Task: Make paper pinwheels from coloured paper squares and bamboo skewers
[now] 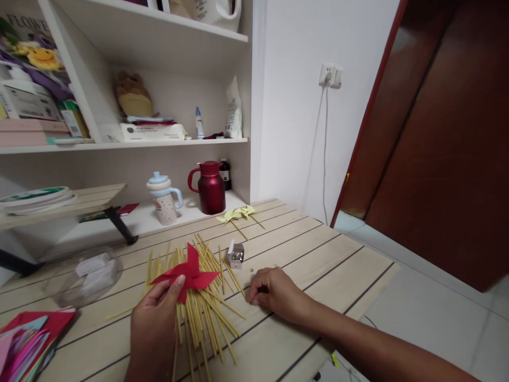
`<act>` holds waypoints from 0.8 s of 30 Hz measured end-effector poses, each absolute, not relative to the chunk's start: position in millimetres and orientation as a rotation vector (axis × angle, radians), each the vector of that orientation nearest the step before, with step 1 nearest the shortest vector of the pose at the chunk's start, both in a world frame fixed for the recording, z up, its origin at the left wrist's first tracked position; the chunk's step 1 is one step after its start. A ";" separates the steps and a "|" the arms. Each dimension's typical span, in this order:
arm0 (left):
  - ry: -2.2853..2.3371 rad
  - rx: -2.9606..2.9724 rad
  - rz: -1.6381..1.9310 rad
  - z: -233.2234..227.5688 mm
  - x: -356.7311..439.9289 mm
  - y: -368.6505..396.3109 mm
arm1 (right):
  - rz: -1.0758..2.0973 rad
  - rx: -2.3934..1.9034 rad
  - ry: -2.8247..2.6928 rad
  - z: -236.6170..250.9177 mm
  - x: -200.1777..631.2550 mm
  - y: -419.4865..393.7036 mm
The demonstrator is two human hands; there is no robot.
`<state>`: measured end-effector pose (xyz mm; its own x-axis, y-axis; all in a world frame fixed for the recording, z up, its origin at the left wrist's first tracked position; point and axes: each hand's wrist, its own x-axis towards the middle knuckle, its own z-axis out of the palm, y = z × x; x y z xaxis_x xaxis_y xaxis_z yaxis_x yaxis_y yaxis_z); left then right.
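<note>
My left hand [157, 313] pinches a red paper pinwheel [191, 273] at its centre, thumb on top. Beneath it, many thin yellow wooden sticks [204, 318] lie spread in a loose pile on the table. My right hand [272, 289] rests on the tabletop to the right of the sticks, fingers curled in with the fingertips at the surface; whether something small is between them is hidden. Just behind that hand stands a small open box [236, 255] of shiny metal pieces, and a tiny round piece [252, 270] lies near it.
Two pale yellow pinwheels on sticks [236, 214] lie at the back of the slatted table [338, 270]. A red jug [211, 188] and a light blue-lidded cup [164, 199] stand behind. Coloured paper [35, 339] and a clear container [85, 276] are on the left.
</note>
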<state>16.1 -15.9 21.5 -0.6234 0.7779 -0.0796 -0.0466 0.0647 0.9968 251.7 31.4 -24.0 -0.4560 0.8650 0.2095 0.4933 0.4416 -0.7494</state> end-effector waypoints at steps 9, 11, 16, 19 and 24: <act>1.704 0.739 1.637 19.2 14.9 -15.3 | 0.838 -1.038 -2.030 -26.4 253.0 28.1; 1.716 0.732 1.630 19.2 14.5 -15.5 | 0.862 -1.011 -1.999 -27.2 252.8 27.2; 1.696 0.703 1.606 13.7 11.8 -14.9 | 0.981 -0.912 -1.897 -27.4 254.0 26.2; 1.646 0.677 1.595 7.6 9.5 -12.8 | 1.090 -0.811 -1.826 -24.8 255.4 26.7; 1.656 0.683 1.565 7.8 9.6 -11.7 | 1.225 -0.692 -1.701 -24.0 254.8 29.2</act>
